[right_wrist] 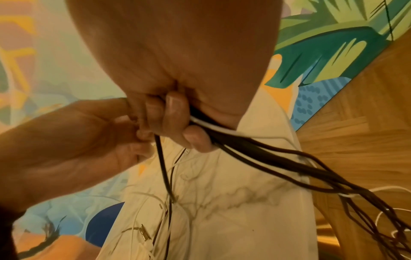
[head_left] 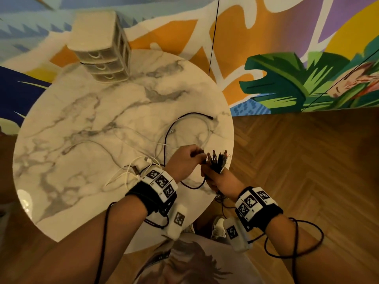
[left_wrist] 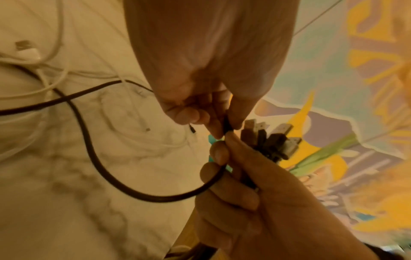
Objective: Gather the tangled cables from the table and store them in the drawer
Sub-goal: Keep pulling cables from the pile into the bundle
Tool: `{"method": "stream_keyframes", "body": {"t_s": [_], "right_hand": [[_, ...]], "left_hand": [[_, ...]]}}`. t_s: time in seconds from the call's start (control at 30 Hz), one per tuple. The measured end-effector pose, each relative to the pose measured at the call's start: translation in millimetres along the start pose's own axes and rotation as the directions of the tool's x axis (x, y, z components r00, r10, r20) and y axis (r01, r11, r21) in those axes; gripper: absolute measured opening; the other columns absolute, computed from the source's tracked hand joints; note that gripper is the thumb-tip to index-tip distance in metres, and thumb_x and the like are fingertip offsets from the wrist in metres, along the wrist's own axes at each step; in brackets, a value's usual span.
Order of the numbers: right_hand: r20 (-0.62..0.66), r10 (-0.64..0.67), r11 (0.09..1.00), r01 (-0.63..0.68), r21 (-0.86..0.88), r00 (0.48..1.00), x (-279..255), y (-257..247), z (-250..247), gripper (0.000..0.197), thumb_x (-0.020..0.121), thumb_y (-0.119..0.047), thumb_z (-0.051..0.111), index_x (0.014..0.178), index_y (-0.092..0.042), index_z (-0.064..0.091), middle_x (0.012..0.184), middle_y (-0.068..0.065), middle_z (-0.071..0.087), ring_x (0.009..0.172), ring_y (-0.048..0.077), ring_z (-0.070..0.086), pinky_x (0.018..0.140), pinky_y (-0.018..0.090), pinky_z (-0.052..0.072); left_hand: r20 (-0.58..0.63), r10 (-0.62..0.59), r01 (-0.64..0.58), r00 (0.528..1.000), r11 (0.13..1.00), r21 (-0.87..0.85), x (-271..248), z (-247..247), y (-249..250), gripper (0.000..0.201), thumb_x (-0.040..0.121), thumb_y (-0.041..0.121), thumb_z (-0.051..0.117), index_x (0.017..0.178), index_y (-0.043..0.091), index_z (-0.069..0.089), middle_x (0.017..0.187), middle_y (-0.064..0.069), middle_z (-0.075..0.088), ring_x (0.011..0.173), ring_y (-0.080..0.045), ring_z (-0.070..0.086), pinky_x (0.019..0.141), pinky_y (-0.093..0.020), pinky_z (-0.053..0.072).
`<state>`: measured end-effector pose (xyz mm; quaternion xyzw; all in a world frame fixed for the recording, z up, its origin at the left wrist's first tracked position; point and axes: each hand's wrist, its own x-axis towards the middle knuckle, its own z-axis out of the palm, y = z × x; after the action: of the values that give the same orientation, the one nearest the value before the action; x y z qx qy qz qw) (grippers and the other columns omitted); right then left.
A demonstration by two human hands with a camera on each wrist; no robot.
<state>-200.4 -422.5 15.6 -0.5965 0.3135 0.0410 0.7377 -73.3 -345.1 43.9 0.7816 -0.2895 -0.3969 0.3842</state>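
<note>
My right hand (head_left: 213, 176) grips a bundle of cables (head_left: 217, 161) at the table's right edge, plug ends sticking up above the fist (left_wrist: 266, 139). The bundle's tails (right_wrist: 289, 163) hang off the table toward the floor. My left hand (head_left: 198, 155) is right beside it and pinches the end of a black cable (left_wrist: 227, 125) against the bundle. That black cable (head_left: 168, 136) loops back across the marble. Loose white cables (head_left: 139, 169) lie tangled on the table beside my left wrist. A small beige drawer unit (head_left: 102, 56) with three shut drawers stands at the far edge.
The round white marble table (head_left: 82, 119) carries only the cables and the drawer unit. A painted mural wall stands behind it. Wood parquet floor (head_left: 307, 181) lies to the right, and thin black cords run up the wall.
</note>
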Motion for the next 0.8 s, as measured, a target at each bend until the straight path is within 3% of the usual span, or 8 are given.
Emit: {"method": "stream_keyframes", "body": {"t_s": [0.1,0.2,0.33,0.43,0.53,0.67,0.73,0.8], "right_hand": [[-0.034,-0.009,1.0,0.01,0.027,0.999,-2.5,2.0,-3.5,0.032,0.086,-0.029,0.062,0.061,-0.018,0.045,0.047,-0.005,0.033,0.042,0.01,0.025,0.043,0.025,0.02],[-0.043,-0.037,0.999,0.038,0.033,0.998,-3.7,-1.1,-5.5,0.026,0.073,-0.029,0.06,0.049,-0.027,0.05,0.046,-0.007,0.038,0.041,0.009,0.029,0.043,0.025,0.021],[-0.078,-0.058,0.998,0.058,-0.001,0.995,-7.0,-12.3,-7.8,0.027,0.082,-0.015,0.057,0.057,-0.016,0.049,0.043,-0.008,0.045,0.04,0.009,0.033,0.043,0.024,0.025],[-0.112,-0.034,0.999,0.031,-0.027,0.993,-9.0,-18.9,-9.7,0.034,0.094,-0.006,0.051,0.06,-0.014,0.054,0.05,0.0,0.049,0.043,0.011,0.034,0.045,0.025,0.026],[-0.151,-0.042,0.994,0.025,-0.109,0.988,-4.5,-13.9,-13.6,0.037,0.097,-0.013,0.046,0.061,-0.01,0.054,0.053,0.004,0.05,0.044,0.012,0.036,0.047,0.029,0.028],[-0.232,-0.089,0.994,0.071,-0.087,0.969,-2.6,-11.6,-16.6,0.039,0.1,-0.028,0.043,0.068,-0.009,0.053,0.057,0.0,0.051,0.052,0.012,0.045,0.054,0.028,0.038],[-0.339,-0.105,0.993,0.12,0.023,0.935,-2.0,-14.3,-18.9,0.045,0.1,-0.026,0.045,0.059,-0.008,0.048,0.056,0.004,0.05,0.053,0.012,0.046,0.059,0.027,0.039],[-0.402,-0.092,0.965,0.182,0.19,0.911,-2.1,-20.4,-22.0,0.051,0.099,-0.023,0.046,0.051,-0.007,0.04,0.058,0.014,0.051,0.057,0.018,0.053,0.066,0.029,0.044]], "left_hand": [[0.007,0.098,-0.098,0.995,0.993,0.059,-8.6,6.6,11.3,0.011,0.089,0.018,0.06,0.09,0.012,0.069,0.081,0.0,0.068,0.073,-0.005,0.059,0.065,-0.012,0.043],[0.004,0.16,-0.16,0.987,0.981,0.111,-14.1,11.4,19.3,0.015,0.09,0.017,0.059,0.098,0.012,0.071,0.09,0.001,0.07,0.083,-0.007,0.061,0.074,-0.014,0.045],[-0.114,0.246,-0.226,0.963,0.96,0.166,-18.7,14.9,32.0,0.015,0.087,0.018,0.064,0.099,0.013,0.071,0.087,0.007,0.064,0.08,-0.003,0.057,0.073,-0.007,0.042],[-0.153,0.265,-0.242,0.952,0.958,0.152,-21.3,17.6,38.8,0.015,0.086,0.019,0.065,0.098,0.014,0.072,0.086,0.008,0.063,0.076,0.003,0.057,0.073,-0.004,0.043],[-0.176,0.288,-0.27,0.941,0.956,0.118,-21.7,20.3,39.3,0.011,0.085,0.021,0.065,0.095,0.019,0.071,0.087,0.009,0.067,0.08,-0.003,0.06,0.077,-0.017,0.05],[-0.251,0.257,-0.279,0.933,0.959,-0.057,-21.5,23.7,24.7,0.03,0.086,0.019,0.065,0.114,0.026,0.058,0.097,0.011,0.061,0.068,0.0,0.05,0.067,-0.014,0.044],[-0.108,0.146,-0.155,0.983,0.985,-0.081,-20.5,25.3,7.3,0.04,0.085,0.023,0.066,0.122,0.029,0.052,0.105,0.009,0.058,0.064,0.004,0.048,0.069,-0.017,0.044],[0.141,0.04,-0.056,0.989,0.992,0.111,-22.1,30.0,-13.0,0.035,0.086,0.029,0.064,0.119,0.029,0.055,0.107,0.009,0.06,0.067,0.003,0.051,0.073,-0.02,0.045]]}}
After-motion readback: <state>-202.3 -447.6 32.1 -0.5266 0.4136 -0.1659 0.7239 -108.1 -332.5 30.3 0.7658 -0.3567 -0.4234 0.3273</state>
